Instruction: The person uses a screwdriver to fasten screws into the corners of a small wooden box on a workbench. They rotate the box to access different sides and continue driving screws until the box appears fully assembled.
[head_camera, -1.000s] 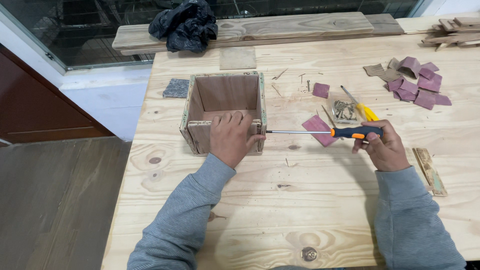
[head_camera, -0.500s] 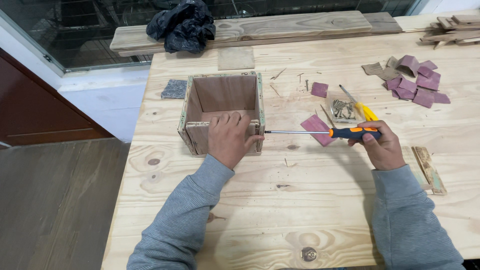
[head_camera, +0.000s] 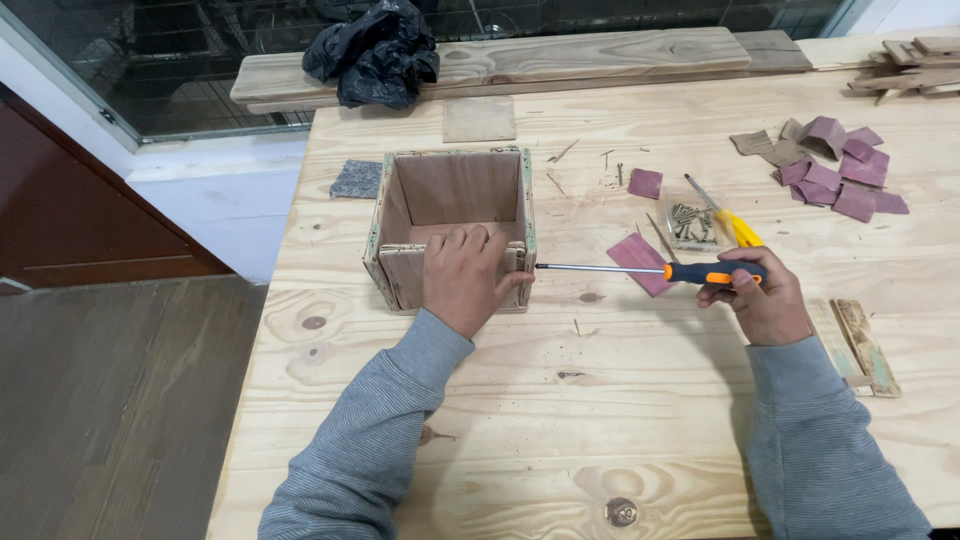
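Pale pine plywood workbench (head_camera: 620, 420), knotty, set against a dark window on the far side.

Open-topped square wooden box (head_camera: 455, 225) left of centre on bench, rough boards, greenish edges. Left hand (head_camera: 465, 280) laid over near wall of box, fingers together and curled over top edge, thumb against right corner. Right hand (head_camera: 765, 300) to the right, fingers wrapped tight around orange-and-black screwdriver (head_camera: 650, 270). Shaft held level, pointing left; tip at right-hand outer face of box, near its near corner. Whether tip sat in a screw: could not tell.

Noted around: small clear tray of screws (head_camera: 690, 222) just beyond right hand, yellow-handled tool (head_camera: 735, 225) beside it. Reddish-purple squares of sandpaper (head_camera: 835, 175) heaped far right; one more under screwdriver shaft. Two short wood strips (head_camera: 860, 345) near right. Black plastic bag (head_camera: 375, 50) on long plank (head_camera: 560, 55) at far edge. Grey stone-like tile (head_camera: 357, 180) left of box.
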